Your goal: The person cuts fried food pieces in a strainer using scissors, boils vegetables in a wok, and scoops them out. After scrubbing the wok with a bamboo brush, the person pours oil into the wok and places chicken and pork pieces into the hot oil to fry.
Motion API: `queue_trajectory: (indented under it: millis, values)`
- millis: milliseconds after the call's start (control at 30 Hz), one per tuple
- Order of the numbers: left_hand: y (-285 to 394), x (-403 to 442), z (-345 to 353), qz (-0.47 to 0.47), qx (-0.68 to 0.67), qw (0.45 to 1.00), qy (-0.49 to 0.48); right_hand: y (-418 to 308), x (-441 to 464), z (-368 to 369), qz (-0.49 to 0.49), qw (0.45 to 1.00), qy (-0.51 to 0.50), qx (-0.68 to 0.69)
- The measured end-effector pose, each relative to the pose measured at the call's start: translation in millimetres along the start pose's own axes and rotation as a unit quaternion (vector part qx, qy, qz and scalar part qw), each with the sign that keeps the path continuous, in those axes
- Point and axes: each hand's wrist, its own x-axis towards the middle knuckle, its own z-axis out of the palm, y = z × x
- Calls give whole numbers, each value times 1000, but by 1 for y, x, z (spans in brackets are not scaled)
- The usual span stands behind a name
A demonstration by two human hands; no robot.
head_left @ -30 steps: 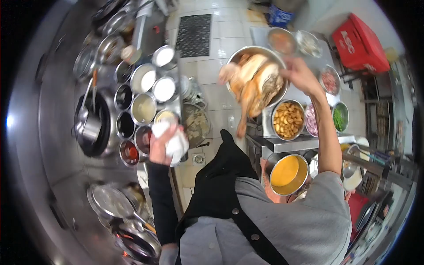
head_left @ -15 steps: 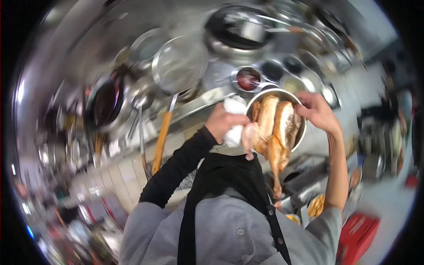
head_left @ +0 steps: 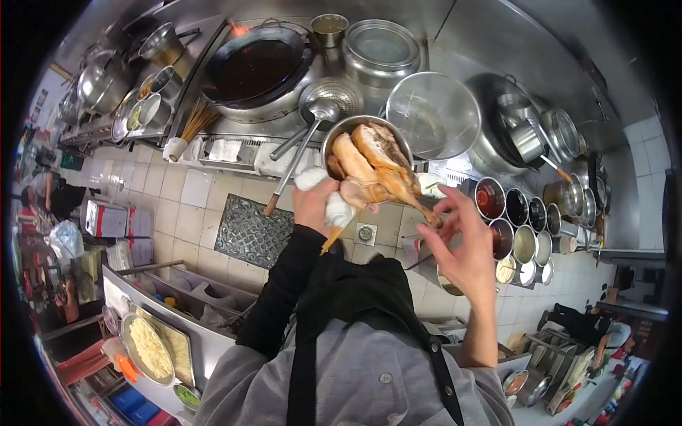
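Observation:
Pieces of browned cooked poultry (head_left: 369, 160), one leg sticking out over the rim, fill a round metal bowl (head_left: 344, 128) in front of me. At the bowl's near left side, my left hand (head_left: 316, 204) is closed on a bunched white cloth (head_left: 339, 211) against it, bearing the bowl. My right hand (head_left: 463, 248) is off the rim with fingers apart, close to the end of the leg. Whether a fingertip touches that leg, I cannot tell. Behind the bowl lie a ladle (head_left: 323, 110) and a large round strainer (head_left: 433, 117).
A wok of dark liquid (head_left: 259, 71) stands at the back left, with a flame (head_left: 240, 30) behind it. Several seasoning pots (head_left: 524, 245) line the right. A dark floor mat (head_left: 254, 231) lies below, and other people (head_left: 593, 330) are farther off.
My view has swung left along the stove. The bowl of poultry came along in my left hand, while my right hand let go of its rim and opened.

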Motion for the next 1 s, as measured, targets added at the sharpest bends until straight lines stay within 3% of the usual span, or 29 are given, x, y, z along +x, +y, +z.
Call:
queue_trajectory:
  millis: [33, 67, 100, 167, 233, 267, 300, 367, 433, 500, 567, 633, 700, 767, 833, 900, 933, 967, 1000]
  values:
    - [-1, -1, -8, -8, 30, 999, 11, -2, 10, 12, 2, 1000, 3, -20]
    - [-1, -2, -14, -16, 61, 998, 20, 0, 17, 17, -62, 995, 4, -72]
    - [-5, -4, -28, 37, 132, 991, 2, 1, 27, 24, -125, 984, 4, -124]
    - [-50, -10, -27, -41, -16, 999, 17, 4, 41, 33, -213, 960, -15, -181]
    - [-62, -11, -27, -149, -206, 966, 45, 14, 57, 44, -260, 953, -35, -150]
    - [-55, -5, -34, -206, -318, 923, 65, 16, 70, 49, -289, 948, -43, -131]
    - [-54, 1, -43, -286, -471, 829, 100, 13, 83, 51, -306, 945, -59, -94]
    - [-79, 2, -55, -180, -168, 967, 69, 5, 119, 57, -339, 933, -106, -57]
    - [-66, 12, -67, -247, -219, 940, 92, -16, 152, 68, -305, 941, -150, 3]
    - [-82, 18, -79, -245, -257, 928, 109, -49, 186, 80, -273, 945, -178, 13]
    - [-96, 33, -91, -308, -379, 861, 142, -73, 223, 97, -272, 943, -190, 8]
    - [-95, 55, -107, -424, -555, 696, 168, -91, 256, 121, -289, 940, -183, -3]
    - [-117, 63, -114, -393, -472, 771, 169, -103, 285, 145, -279, 949, -145, -4]
    - [-153, 79, -121, -450, -550, 674, 205, -108, 309, 169, -257, 960, -106, 25]
    - [-203, 75, -122, -402, -431, 774, 232, -122, 330, 186, -184, 976, -96, 70]
    - [-221, 79, -146, -423, -427, 762, 241, -131, 353, 205, -112, 983, -83, 121]
    - [-229, 77, -164, -472, -482, 699, 236, -131, 367, 218, -100, 984, -61, 135]
    - [-240, 65, -181, -387, -254, 869, 172, -128, 381, 231, -86, 984, -38, 149]
    - [-250, 50, -196, -263, -5, 960, 91, -123, 393, 245, -71, 984, -14, 164]
